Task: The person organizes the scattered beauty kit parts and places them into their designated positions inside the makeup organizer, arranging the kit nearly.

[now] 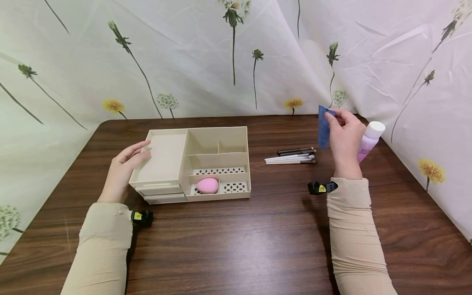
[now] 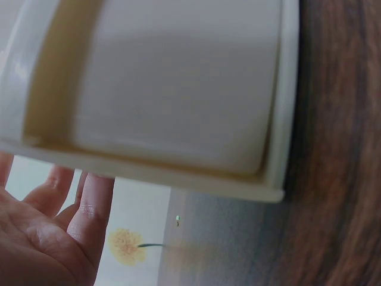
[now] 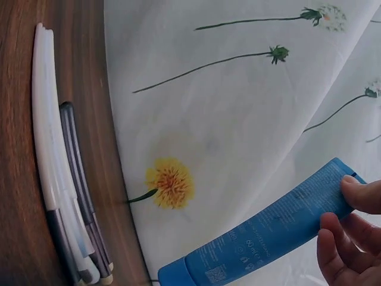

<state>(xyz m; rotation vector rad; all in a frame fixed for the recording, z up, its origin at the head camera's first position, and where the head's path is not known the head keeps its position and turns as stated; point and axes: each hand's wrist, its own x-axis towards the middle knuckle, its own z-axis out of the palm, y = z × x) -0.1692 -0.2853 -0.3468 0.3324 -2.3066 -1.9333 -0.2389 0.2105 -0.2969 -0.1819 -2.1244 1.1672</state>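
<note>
A blue squeeze tube (image 3: 262, 232) is pinched near its flat end by the thumb and fingers of my right hand (image 1: 346, 133). Its cap end points down, above the table in the head view. My left hand (image 1: 123, 170) rests against the left side of a cream desktop organizer (image 1: 219, 196), fingertips at the rim of its shallow top tray (image 1: 162, 157). In the left wrist view, the fingers (image 2: 94, 208) lie straight along the organizer's outer wall. A pink makeup sponge (image 1: 207, 185) sits in the organizer's front compartment.
Several makeup brushes (image 1: 291, 157) with white and dark handles lie right of the organizer. Behind my right hand stands a pink bottle with a white cap (image 1: 375, 130). A flower-printed cloth (image 1: 191, 61) hangs along the back of the dark wooden table (image 1: 228, 246).
</note>
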